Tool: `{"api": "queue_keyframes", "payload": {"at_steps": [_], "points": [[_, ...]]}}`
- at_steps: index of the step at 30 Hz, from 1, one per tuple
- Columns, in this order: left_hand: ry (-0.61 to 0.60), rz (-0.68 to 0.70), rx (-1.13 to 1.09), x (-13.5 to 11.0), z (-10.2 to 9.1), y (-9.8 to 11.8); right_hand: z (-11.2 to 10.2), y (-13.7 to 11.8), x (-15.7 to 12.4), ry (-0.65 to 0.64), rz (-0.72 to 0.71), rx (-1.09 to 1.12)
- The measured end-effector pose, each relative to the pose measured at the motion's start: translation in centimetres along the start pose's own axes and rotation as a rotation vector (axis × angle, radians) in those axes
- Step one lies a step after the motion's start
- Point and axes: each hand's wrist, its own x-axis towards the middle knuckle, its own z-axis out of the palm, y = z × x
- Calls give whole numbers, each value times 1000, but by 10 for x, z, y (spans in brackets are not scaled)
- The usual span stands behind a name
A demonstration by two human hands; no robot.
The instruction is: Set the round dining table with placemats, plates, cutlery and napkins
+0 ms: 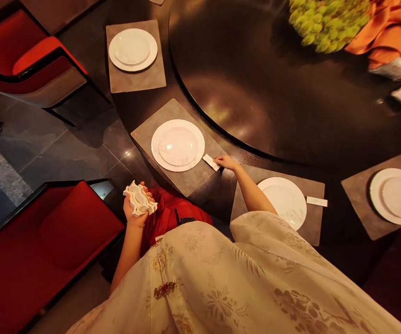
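My left hand [134,208] is wrapped round a stack of white, wavy-edged chopstick rests [140,198], held out to the left beside the table edge. My right hand [227,162] reaches forward over the table, its fingertips closed at the right end of one white chopstick rest [209,161]. That rest lies at the right side of the nearest place setting, on a grey placemat [187,184]. Left of it are a large white plate [156,155] and a smaller white plate [179,146] stacked on top.
The dark round table carries a large turntable [228,93] with green flowers [329,23] and orange cloth [395,32]. Further settings include a plate [284,204] with a chopstick rest [316,201] on the right. Red chairs [71,227] stand on the left.
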Motion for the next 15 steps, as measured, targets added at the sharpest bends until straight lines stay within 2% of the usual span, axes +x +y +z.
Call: {"api": "queue_keyframes", "payload": {"at_steps": [5,10,11,13,15], "points": [[-29,-76,44,17,19,2,-1,-2,-5,36,57,21],[-4,-123,98,34,32,15,-2,-7,-13,69,124,23],[-5,-130,103,38,34,19,-3,-12,-15,105,149,-5],[-17,-148,110,48,36,29,-5,-34,-19,256,207,-81],[-26,-168,115,58,39,40,-2,-79,-22,455,208,-105]]}}
